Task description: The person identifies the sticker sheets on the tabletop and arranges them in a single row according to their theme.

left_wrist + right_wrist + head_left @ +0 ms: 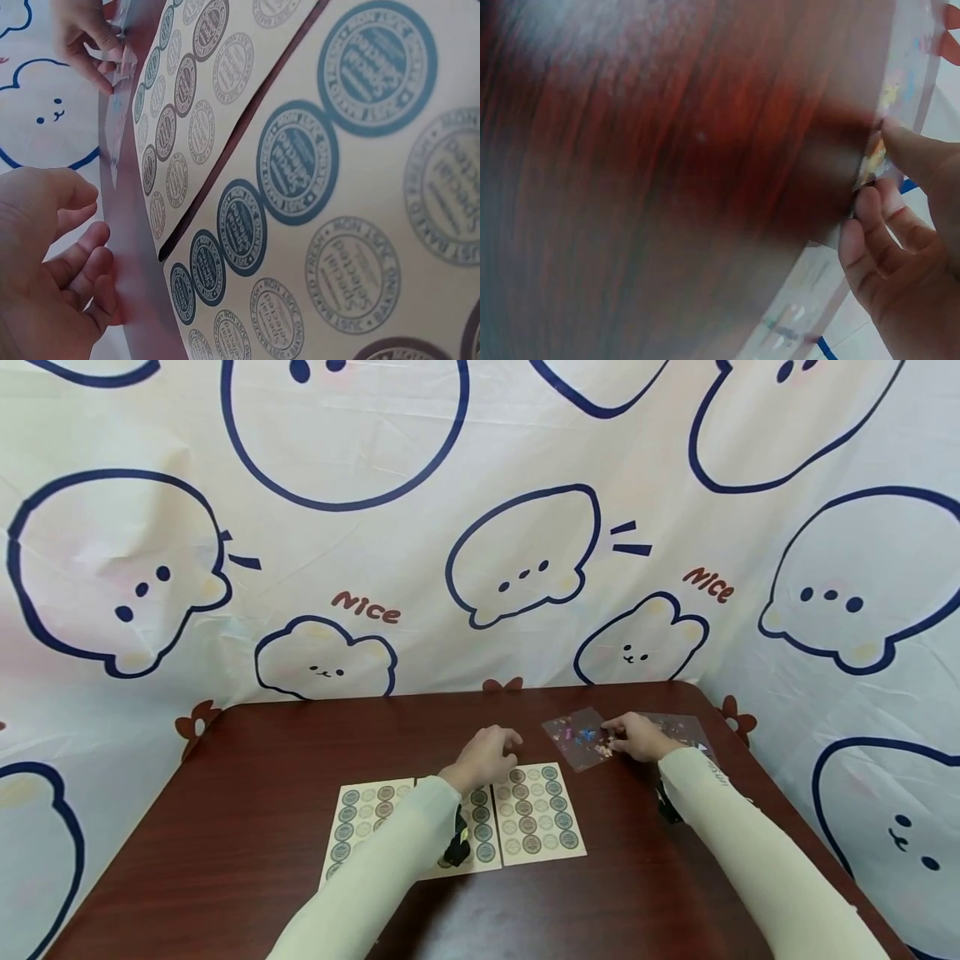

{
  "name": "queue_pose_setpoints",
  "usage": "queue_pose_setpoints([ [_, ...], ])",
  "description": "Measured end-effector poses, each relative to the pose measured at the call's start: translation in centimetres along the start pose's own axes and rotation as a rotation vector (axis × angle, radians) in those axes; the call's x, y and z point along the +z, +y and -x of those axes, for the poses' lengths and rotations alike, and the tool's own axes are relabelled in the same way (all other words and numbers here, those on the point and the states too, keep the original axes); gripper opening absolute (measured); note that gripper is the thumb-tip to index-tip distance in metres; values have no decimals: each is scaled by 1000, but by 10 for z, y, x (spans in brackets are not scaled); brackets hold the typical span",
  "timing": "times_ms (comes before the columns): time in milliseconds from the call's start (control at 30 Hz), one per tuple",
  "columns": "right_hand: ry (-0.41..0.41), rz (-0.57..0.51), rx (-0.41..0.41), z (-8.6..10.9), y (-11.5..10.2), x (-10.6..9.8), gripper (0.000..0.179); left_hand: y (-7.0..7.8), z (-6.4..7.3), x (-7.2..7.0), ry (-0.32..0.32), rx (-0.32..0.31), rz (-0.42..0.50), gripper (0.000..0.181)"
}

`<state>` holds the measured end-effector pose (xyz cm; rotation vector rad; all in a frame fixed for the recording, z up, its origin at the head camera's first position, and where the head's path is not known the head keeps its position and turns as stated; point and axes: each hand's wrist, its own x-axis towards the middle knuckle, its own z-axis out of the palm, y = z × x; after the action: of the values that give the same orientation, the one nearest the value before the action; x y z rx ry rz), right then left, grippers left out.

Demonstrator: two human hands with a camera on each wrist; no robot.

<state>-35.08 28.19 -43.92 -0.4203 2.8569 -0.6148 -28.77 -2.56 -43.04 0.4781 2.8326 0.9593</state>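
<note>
My right hand (639, 737) pinches the near right edge of a clear sheet with small colourful stickers (576, 737). In the right wrist view, the thumb and fingertips meet at the edge of that sheet. My left hand (483, 758) hovers over the far edge of the cream sheets of round stickers, its fingers loosely bent and holding nothing. The right cream sheet (542, 816) lies beside the middle one (480, 852), and the left one (362, 814) is partly hidden by my left sleeve. Round labels on them read "Special Selected" in the left wrist view.
Another clear sheet (684, 727) lies under and beyond my right wrist, near the table's right edge. The dark red-brown wooden table (247, 810) meets a printed cloth (420, 652) at its back and sides.
</note>
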Motion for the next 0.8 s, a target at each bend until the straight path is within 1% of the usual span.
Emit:
queue_pose_setpoints([
  [167, 51, -42, 6, -3, -2, 5, 41, -5, -2, -2, 8, 6, 1, 33],
  [267, 87, -45, 2, -6, -3, 9, 41, -7, -3, -3, 13, 9, 9, 34],
  [400, 89, -30, -3, -13, -10, 15, 47, -9, -4, -5, 24, 3, 18, 34],
  [500, 72, -24, -17, -15, -19, 16, 50, -10, -4, -6, 27, -19, 34, 36],
  [600, 63, -23, -20, -15, -29, 18, 49, -11, -5, -5, 17, -38, 45, 41],
  [733, 70, -26, 9, -20, -38, 22, 48, -13, -8, -2, -1, -54, 43, 47],
  [800, 82, -29, 27, -23, -41, 25, 48, -14, -10, -1, 0, -59, 50, 49],
])
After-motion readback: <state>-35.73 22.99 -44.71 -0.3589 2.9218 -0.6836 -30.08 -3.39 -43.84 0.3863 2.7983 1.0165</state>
